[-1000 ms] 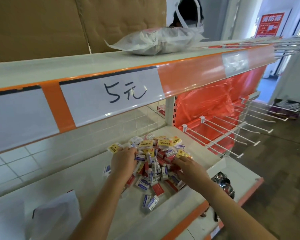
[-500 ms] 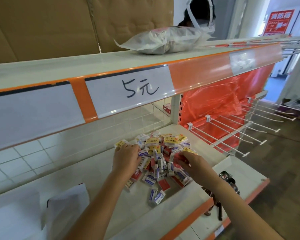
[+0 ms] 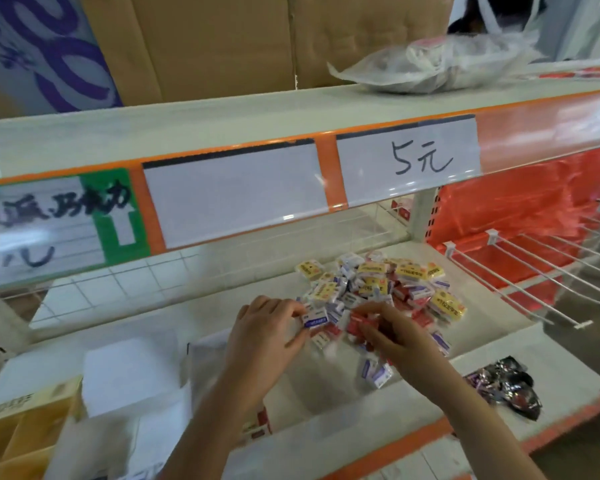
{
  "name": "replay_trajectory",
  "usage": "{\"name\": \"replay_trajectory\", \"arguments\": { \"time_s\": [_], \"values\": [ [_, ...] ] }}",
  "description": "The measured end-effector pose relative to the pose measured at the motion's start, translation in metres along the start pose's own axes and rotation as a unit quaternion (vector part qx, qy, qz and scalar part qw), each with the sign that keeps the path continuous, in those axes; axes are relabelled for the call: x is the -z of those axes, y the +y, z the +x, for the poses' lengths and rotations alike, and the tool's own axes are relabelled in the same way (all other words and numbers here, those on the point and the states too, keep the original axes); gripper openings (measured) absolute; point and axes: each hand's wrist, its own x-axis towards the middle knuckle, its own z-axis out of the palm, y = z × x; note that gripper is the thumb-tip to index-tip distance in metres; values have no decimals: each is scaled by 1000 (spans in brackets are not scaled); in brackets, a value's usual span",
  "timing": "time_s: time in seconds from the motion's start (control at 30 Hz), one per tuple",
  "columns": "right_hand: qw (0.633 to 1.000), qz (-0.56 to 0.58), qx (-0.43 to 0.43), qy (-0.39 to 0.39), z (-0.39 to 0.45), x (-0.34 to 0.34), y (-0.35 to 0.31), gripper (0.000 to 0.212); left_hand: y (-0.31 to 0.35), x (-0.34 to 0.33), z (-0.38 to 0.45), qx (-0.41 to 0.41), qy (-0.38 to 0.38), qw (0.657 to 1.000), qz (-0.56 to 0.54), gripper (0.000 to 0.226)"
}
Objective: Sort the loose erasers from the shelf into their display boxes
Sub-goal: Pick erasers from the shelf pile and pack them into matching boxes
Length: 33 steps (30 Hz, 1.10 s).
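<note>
A heap of small wrapped erasers (image 3: 388, 289) in yellow, red and blue-white sleeves lies on the white shelf (image 3: 194, 317). My left hand (image 3: 267, 327) pinches a blue-white eraser (image 3: 314, 319) at the heap's near left edge. Just right of it, my right hand (image 3: 392, 332) curls around several red erasers (image 3: 355, 323). A yellow display box (image 3: 18, 431) with dividers stands at the lower left, and a white display box (image 3: 132, 372) sits beside it. Under my left forearm a box shows red erasers (image 3: 260, 424).
The upper shelf rail (image 3: 291, 188) with a "5元" price label overhangs the heap. White wire hooks (image 3: 520, 271) jut out at the right before red plastic sheeting. A bunch of shiny wrapped items (image 3: 506, 386) lies on the lower right shelf. A clear plastic bag (image 3: 440, 64) rests on top.
The view has swung left, so the display boxes show at the lower left. Both hands have drawn back to the heap's near edge and picked up erasers.
</note>
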Motion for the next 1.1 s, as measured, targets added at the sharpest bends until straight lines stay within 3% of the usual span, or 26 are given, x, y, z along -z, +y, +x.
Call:
{"name": "replay_trajectory", "arguments": {
  "time_s": [0.3,0.47,0.57,0.67,0.9,1.1],
  "values": [
    [988,130,10,-79,-14,-58,-38,18,-25,43,-67,34,2,999,-13,26],
    [985,129,5,-119,-17,-78,-46,24,-37,61,-90,59,26,998,-21,19],
    [984,119,-7,-133,-17,-87,-51,29,-45,65,-102,77,9,997,-21,34],
    [987,102,-8,-124,-16,-95,-58,28,-50,68,-108,88,7,996,-10,43],
    [983,166,-16,-77,-14,-109,-76,11,-58,73,-117,58,73,995,38,30],
    [976,194,-82,-58,-12,-125,-77,44,-61,73,-120,50,49,997,42,25]
  ]
}}
